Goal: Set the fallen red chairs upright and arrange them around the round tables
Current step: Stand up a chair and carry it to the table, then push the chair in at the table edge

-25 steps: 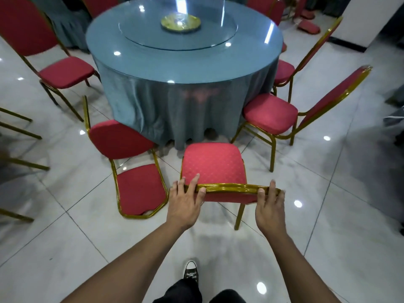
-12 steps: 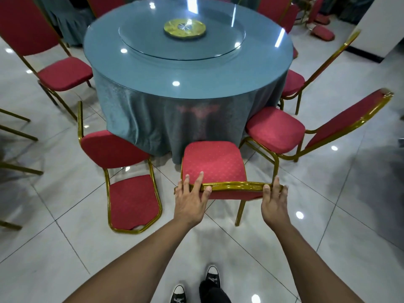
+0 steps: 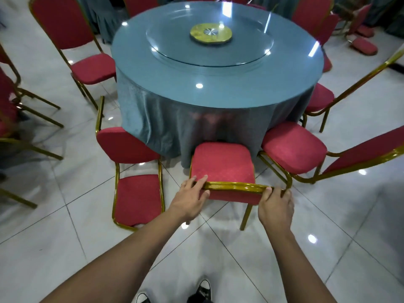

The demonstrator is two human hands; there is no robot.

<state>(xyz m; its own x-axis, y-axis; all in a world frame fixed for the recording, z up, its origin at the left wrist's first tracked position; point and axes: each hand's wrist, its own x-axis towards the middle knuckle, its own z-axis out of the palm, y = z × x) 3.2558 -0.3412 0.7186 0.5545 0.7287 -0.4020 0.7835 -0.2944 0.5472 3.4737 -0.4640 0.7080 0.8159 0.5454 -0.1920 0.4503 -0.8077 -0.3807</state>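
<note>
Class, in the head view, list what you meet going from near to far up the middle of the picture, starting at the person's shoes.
Shoes → right hand and left hand gripping the gold backrest rail → red chair seat → hanging tablecloth → glass turntable → gold centre disc.

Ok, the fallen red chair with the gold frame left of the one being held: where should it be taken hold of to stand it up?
Judging by its pose, the fallen red chair lies on its back, backrest flat on the tiles. Grip the gold top rail of the backrest, the end nearest the person, from the near side and tip it up toward the blue-clothed round table.
</note>
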